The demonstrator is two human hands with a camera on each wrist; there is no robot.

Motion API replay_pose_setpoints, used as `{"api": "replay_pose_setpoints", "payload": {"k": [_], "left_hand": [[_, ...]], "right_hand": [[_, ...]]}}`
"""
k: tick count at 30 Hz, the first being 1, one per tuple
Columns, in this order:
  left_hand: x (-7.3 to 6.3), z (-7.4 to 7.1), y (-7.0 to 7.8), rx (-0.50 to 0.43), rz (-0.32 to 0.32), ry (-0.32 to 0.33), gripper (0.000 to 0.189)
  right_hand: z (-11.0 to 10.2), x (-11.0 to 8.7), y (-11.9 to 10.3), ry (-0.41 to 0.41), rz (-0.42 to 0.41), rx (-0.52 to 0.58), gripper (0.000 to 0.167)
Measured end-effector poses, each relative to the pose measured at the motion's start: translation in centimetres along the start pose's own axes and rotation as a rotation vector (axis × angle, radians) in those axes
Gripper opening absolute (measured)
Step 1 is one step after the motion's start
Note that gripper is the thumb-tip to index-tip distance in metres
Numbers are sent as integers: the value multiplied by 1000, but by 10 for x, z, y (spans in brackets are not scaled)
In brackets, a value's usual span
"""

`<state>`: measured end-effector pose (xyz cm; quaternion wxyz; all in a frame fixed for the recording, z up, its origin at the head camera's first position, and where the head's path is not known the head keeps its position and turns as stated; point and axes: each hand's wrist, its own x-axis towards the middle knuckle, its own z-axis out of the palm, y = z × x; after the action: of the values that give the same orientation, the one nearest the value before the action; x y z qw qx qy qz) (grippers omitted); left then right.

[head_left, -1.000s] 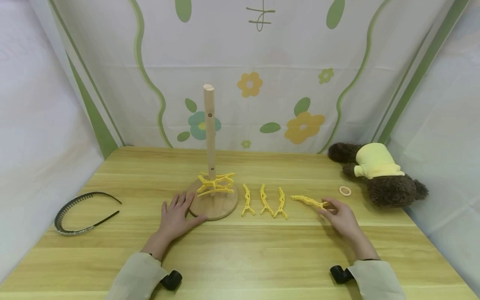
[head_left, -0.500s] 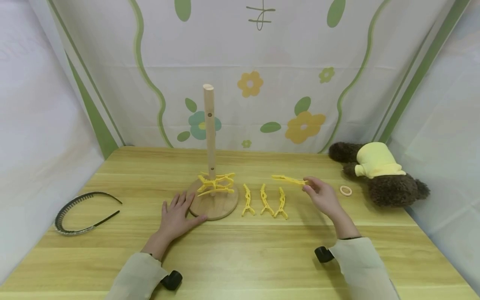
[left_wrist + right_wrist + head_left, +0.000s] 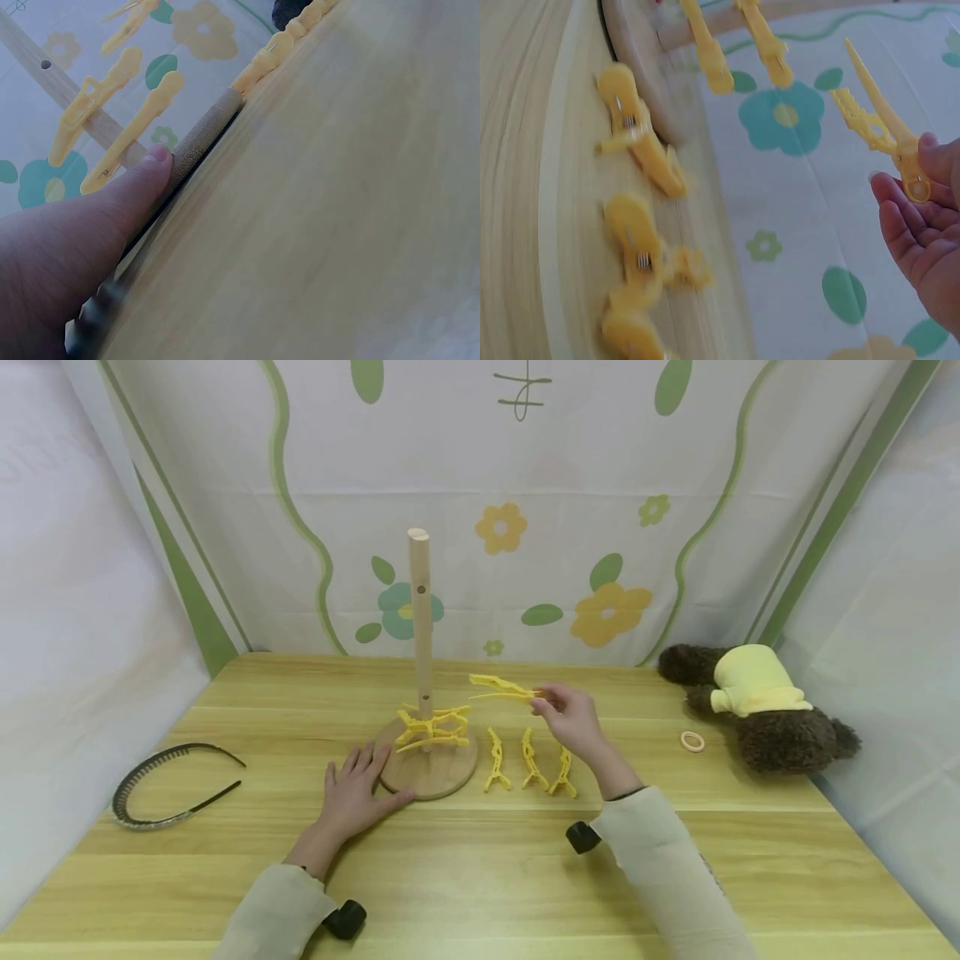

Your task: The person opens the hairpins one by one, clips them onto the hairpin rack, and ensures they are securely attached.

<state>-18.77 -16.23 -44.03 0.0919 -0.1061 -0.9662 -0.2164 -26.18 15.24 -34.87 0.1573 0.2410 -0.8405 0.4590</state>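
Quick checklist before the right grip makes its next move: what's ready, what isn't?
1. Held clip pinched by right grip: ok, by its handle end.
2. Held clip's jaws apart: ok, spread in the right wrist view.
3. Post standing upright: ok.
4. Left grip at the base: ok, thumb touching its edge.
5. Post's foot unobstructed: not ok, other clips sit there.
6. Exact count of those clips: cannot tell, they overlap.

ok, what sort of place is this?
Likely a small cloth-walled booth: flower-print cloth hangs behind a wooden table, and pale cloth closes in both sides. The wider room isn't visible.
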Motion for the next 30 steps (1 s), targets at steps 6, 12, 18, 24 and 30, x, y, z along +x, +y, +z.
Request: {"api": "replay_pose_setpoints", "payload": {"k": [6,12,18,24,30], "left_hand": [[1,-1,0,-1,5,10,87],[0,1,-1,1,3,11,88],[0,2,-1,-4,0,9,88],[1,3,-2,2,0,13,88],[2,2,-1,0,-2,10,88]], "right_hand": [[32,15,-13,-33,-74,31,18],[56,22,-23,-62,-83,50,18],[70,25,-28,-70,-72,98,16],[76,25,-31,-90,-73,107,16],[79,26,-31,-111,-42,117,17]]}}
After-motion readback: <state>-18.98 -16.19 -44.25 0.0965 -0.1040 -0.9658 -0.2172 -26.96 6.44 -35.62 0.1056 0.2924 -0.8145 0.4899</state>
